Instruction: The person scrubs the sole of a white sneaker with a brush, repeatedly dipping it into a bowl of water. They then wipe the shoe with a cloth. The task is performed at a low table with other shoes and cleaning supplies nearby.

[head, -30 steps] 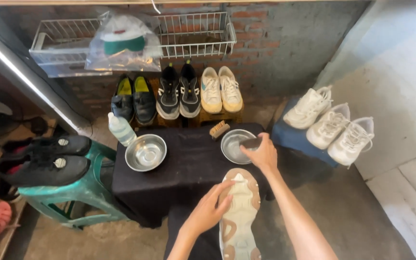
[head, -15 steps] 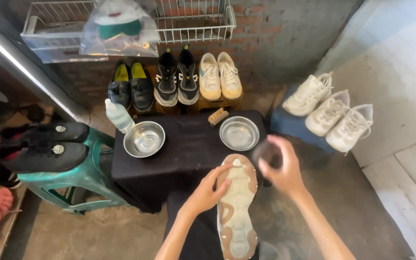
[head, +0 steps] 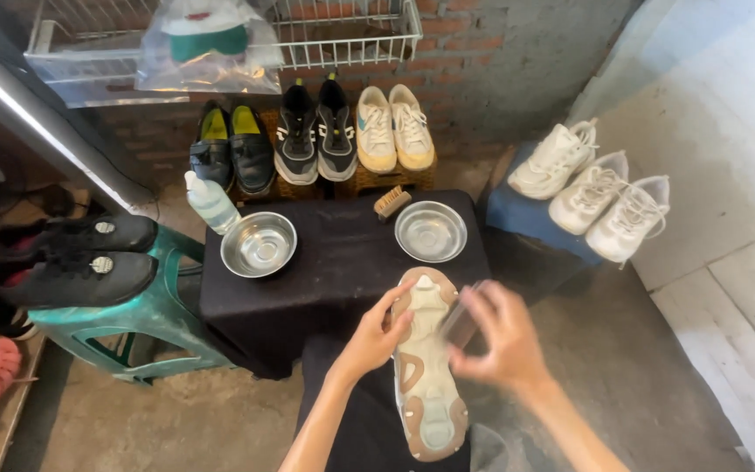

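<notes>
Our left hand (head: 377, 336) clamps the upturned sneaker (head: 428, 363), sole exposed, so our right hand (head: 500, 336), gripping a blurred brush (head: 463, 319), reaches it.

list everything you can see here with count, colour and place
upturned shoe: 1, pale sole with tan patches, front centre, sole up
steel bowls: 2, silver, on the black-covered table
small brush: 1, tan, table's far edge
spray bottle: 1, clear, by the table's left corner
shoe pairs by the brick wall: 3, black with yellow lining, black-grey, cream
white sneakers: 3, on a blue stand, right
black shoes: 2, on a green stool, left
wire basket: 1, white, on the wall, bagged item inside
left hand: steadies the shoe's edge
right hand: holds a blurred dark object over the sole
</notes>
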